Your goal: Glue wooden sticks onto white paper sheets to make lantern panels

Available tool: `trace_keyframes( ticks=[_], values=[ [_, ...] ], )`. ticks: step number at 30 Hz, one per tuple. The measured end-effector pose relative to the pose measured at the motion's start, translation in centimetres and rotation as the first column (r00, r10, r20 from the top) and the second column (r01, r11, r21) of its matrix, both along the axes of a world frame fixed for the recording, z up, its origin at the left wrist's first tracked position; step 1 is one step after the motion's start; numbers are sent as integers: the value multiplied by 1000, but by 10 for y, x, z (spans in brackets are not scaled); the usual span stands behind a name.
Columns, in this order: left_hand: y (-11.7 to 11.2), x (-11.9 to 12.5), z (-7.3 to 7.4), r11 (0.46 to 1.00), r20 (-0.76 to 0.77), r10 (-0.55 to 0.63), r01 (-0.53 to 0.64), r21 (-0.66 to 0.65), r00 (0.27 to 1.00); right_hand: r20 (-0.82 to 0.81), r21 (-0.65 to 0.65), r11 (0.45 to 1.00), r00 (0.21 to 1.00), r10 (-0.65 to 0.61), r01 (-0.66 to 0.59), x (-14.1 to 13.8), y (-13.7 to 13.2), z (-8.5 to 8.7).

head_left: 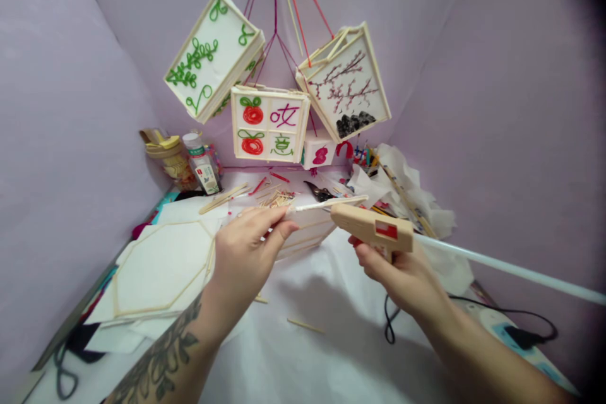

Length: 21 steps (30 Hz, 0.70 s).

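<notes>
My right hand [404, 274] is wrapped round the handle of a beige hot glue gun [357, 222], a long clear glue stick [511, 268] jutting from its back. The gun's nozzle end is at the upper edge of a white paper box [310, 233] framed with thin wooden sticks; whether it touches cannot be made out. My left hand [250, 237] pinches that box at the left end of its top edge, thumb and fingers closed. The box's left side is hidden behind this hand.
Decorated paper lanterns [267, 126] hang on cords above the table. Octagonal framed paper [163, 265] lies left, near a bottle [202, 164]. Loose sticks [277, 196] and black-handled pliers [319, 191] lie behind; crumpled paper [411, 180] and a power strip [516, 334] are right.
</notes>
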<state>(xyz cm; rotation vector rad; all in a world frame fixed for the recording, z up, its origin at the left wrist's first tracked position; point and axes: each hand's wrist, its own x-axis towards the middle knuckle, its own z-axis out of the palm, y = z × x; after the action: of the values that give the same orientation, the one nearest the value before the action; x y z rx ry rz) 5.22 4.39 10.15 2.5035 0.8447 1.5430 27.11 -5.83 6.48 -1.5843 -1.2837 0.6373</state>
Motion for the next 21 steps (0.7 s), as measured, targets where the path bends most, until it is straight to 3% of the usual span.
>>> trace_keyframes(
  ticks=[8,15,21],
  values=[
    [-2,-1,3,999,2,-48,48,-5,999,22,36,999,999,-32,32,3,2,2],
    [0,-1,2,1000,8,-4,4,-7,1000,16,29,1000,1000,-9,9,1,2,1],
    [0,1,2,1000,17,-6,6,-4,1000,23,-38,999,1000,-9,10,0,2,0]
  ],
)
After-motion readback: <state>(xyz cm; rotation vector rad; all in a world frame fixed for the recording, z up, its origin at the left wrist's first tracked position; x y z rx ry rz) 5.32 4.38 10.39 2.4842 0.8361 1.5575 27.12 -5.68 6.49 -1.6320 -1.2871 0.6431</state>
